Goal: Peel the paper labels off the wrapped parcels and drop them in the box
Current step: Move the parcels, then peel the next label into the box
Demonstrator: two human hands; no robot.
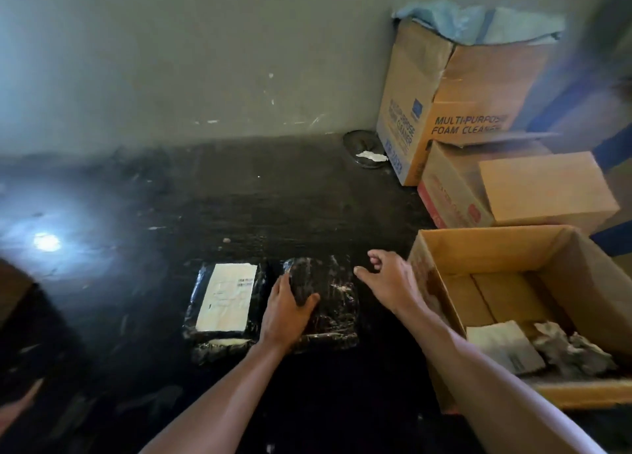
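Two black-wrapped parcels lie side by side on the dark worktop (239, 197), close in front of the person and just left of the open box (444, 245) — an arrangement that keeps each peel-and-drop to a short reach to the right. The left parcel (191, 313) carries a white paper label (227, 296) flat across its top, apparently untouched; the right parcel (337, 303) shows only bare wrap with some pale scuffs where a label may have sat, though blur makes that hard to confirm. The left hand (285, 313) lies palm-down on the right parcel, fingers spread and curled over its left part, thumb on the top face — a pressing hold, most likely to pin the slippery wrap in place or to shift the parcel aside. The right hand (386, 279) hovers between that parcel and the box wall, fingers loosely open and holding nothing I can see, the thumb and forefinger reaching toward the parcel's right edge. In the box's near corner lie a flat white sheet (502, 347) and some crumpled grey paper (574, 351), which look like labels dropped there, so the job reads as partly done with one label left on show. The sensible next move would be to the left parcel, starting at a label corner; thin paper on glossy film may tear rather than lift whole. Other cartons (444, 111) stand behind by the wall, clear of the work.
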